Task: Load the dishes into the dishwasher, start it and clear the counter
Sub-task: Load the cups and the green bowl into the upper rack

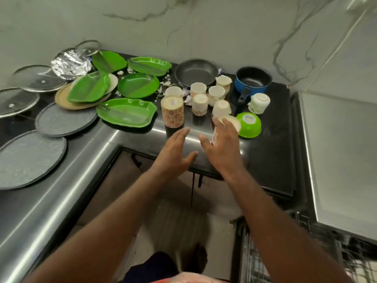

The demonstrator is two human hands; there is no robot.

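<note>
The right hand's (221, 148) fingers reach forward, only slightly bent, with the thumb spread to the left. A tilted cup (229, 123) sits in the gap between thumb and fingers, so the hand holds it. The grip is blurred and its firmness cannot be told. This cup is cream, with a small red floral print along its side. Its long axis runs from lower left, behind the palm, up to the right, where one round cream end faces up and right. Whether that end is the mouth or the base is not clear.

The left hand (175, 153) is released and holds nothing. Its fingers are straight and close together, and its thumb is out to the right. Its fingertips are just short of a tall floral cup (172, 113), which stands upright near the front edge of the dark counter (265, 158).

Behind the hands more cream cups (201, 103) stand upright in a loose cluster, with bits of scrap among them. Just right of the tilted cup a green bowl (249, 125) lies upside down, a label on its base. Beyond it stands a white cup (259, 103). A blue saucepan (253, 80) sits behind, its dark handle pointing toward the person, and a grey frying pan (196, 72) is to its left.

Green leaf-shaped plates (126, 112) spread further left, one of them on a tan plate (63, 99). Grey plates (65, 119), glass lids (38, 77) and crumpled foil (70, 65) lie beyond. A wire dishwasher rack (257, 262) shows at the lower right.
</note>
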